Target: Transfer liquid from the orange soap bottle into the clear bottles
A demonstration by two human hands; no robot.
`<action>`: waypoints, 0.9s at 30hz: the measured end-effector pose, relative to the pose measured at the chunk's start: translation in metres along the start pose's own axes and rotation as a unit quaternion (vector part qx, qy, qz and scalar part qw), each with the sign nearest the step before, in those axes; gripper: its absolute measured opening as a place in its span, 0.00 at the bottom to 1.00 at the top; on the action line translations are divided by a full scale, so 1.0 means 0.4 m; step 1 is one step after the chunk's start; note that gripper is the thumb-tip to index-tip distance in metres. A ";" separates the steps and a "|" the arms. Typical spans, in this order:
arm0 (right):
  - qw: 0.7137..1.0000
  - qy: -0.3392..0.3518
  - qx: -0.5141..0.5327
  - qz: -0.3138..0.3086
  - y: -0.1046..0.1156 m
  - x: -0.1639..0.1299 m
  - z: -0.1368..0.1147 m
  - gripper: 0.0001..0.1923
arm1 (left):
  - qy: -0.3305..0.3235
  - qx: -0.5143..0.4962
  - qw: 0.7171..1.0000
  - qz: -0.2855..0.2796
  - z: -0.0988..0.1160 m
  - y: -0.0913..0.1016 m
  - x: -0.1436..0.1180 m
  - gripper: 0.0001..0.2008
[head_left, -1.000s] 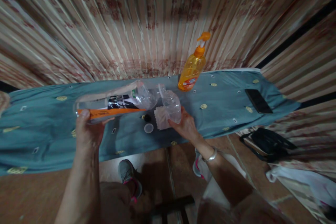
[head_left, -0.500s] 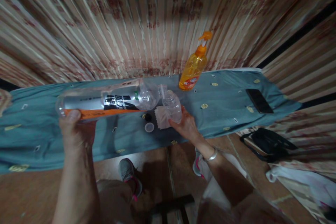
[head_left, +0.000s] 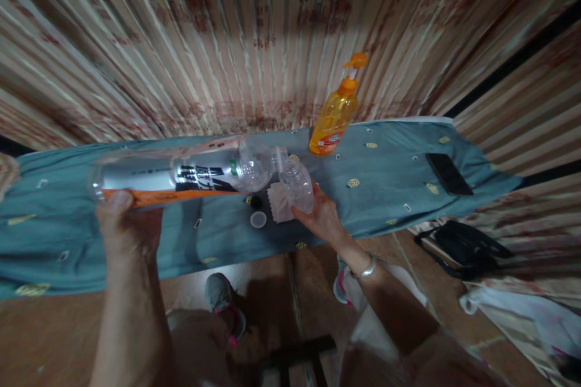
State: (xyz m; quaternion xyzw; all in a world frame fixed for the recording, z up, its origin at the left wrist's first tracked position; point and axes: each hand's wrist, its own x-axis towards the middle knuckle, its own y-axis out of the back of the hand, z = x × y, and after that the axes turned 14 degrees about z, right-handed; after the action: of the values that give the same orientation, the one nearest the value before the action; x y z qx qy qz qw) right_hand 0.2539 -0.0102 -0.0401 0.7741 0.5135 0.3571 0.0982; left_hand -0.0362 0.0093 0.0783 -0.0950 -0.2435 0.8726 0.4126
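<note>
My left hand (head_left: 127,217) is closed round the base end of a large clear plastic bottle (head_left: 209,172) with a silver, black and orange label. The bottle lies nearly level in the air, its neck pointing right. In my right hand (head_left: 320,214) is a small clear plastic bottle (head_left: 297,187), tilted, with its open mouth up by the large bottle's neck. Whether the two mouths touch, I cannot tell. Below them on the cloth lie a pale folded wipe (head_left: 280,202), a round translucent cap (head_left: 258,219) and a small black cap (head_left: 256,202).
An orange pump bottle (head_left: 333,118) stands at the back of the cloth-covered table (head_left: 385,175). A black phone (head_left: 448,174) lies at the right end. Pleated curtains (head_left: 218,42) hang behind. A black bag (head_left: 467,248) is on the right, below table height.
The large bottle in my left hand has shifted slightly left. The small bottle and my right hand have barely moved.
</note>
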 end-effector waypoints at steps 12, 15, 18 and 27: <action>1.000 0.004 0.002 0.003 0.000 -0.002 0.006 0.33 | -0.062 -0.013 0.998 -0.025 0.003 -0.004 0.002 0.26; 1.000 0.014 -0.004 0.007 -0.002 -0.003 0.009 0.33 | -0.076 -0.005 0.997 -0.027 -0.001 -0.003 0.010 0.26; 1.000 0.012 -0.003 0.004 -0.003 -0.003 0.009 0.32 | -0.097 0.001 0.995 -0.038 -0.007 -0.006 0.017 0.26; 1.000 0.006 0.012 0.012 -0.003 -0.005 0.013 0.31 | -0.093 -0.008 0.994 -0.049 -0.006 0.000 0.024 0.25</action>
State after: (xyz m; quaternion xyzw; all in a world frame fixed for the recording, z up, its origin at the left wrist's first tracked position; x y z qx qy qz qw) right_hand 0.2561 -0.0104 -0.0456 0.7791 0.5087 0.3570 0.0817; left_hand -0.0415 0.0177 0.0768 -0.0043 -0.2922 0.8544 0.4297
